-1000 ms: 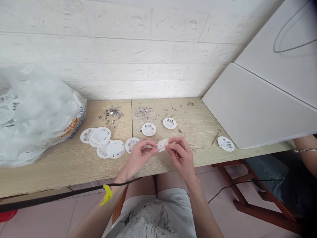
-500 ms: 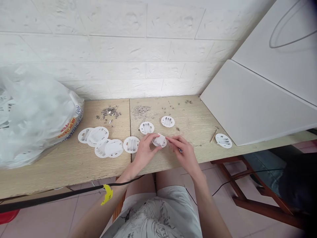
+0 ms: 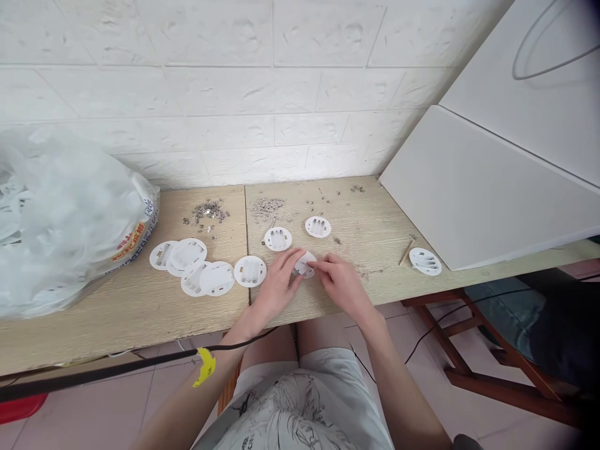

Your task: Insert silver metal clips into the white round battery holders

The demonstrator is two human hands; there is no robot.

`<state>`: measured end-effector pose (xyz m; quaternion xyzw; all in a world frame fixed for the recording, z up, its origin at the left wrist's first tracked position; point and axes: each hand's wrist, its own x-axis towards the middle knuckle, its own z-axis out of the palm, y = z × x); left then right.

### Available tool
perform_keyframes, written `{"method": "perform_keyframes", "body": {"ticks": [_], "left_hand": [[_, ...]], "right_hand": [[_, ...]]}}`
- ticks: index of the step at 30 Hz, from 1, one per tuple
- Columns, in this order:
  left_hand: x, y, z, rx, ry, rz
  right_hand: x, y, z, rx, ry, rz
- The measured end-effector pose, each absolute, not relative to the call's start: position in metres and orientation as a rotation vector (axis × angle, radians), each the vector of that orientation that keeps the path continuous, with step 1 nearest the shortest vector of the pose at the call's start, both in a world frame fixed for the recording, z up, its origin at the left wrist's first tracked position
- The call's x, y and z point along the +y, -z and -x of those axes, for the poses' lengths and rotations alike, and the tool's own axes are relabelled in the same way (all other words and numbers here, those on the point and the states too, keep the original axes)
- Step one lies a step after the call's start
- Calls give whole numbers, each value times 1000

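Note:
My left hand (image 3: 277, 285) grips the left edge of a round white plastic piece (image 3: 305, 265) over the table. At its right side, my right hand (image 3: 342, 282) has its fingers pinched, with the tips against the piece; what they pinch is too small to make out. Just behind lie two round white discs with slots, one (image 3: 278, 239) behind my left hand and another (image 3: 318, 227) farther right. A further slotted disc (image 3: 250, 271) is left of my left hand.
Overlapping white discs (image 3: 186, 256) lie at the left, beside a large plastic bag (image 3: 70, 219). Small metal parts (image 3: 210, 211) and a second pile (image 3: 268, 209) lie near the wall. At right are a thin stick (image 3: 405, 252), another disc (image 3: 425, 261) and a white panel (image 3: 487, 194).
The held piece has turned and tilted between my hands. My right fingertips have moved slightly left, onto it. The view has shifted a little.

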<state>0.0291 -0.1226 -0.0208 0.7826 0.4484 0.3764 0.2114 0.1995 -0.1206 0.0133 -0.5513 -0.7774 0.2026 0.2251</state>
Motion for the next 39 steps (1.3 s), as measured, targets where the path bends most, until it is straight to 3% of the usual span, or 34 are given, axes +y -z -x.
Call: {"method": "perform_keyframes", "body": {"ticks": [10, 31, 39], "left_hand": [[-120, 28, -30, 1459, -1116, -2091], [-116, 34, -28, 1391, -1191, -2097], [-115, 33, -29, 1399, -1208, -2106]], "right_hand": [[-124, -16, -184, -2048, -552, 1688], [-127, -7, -178, -2070, -649, 1444], [-133, -3, -178, -2295, -327, 1417]]}}
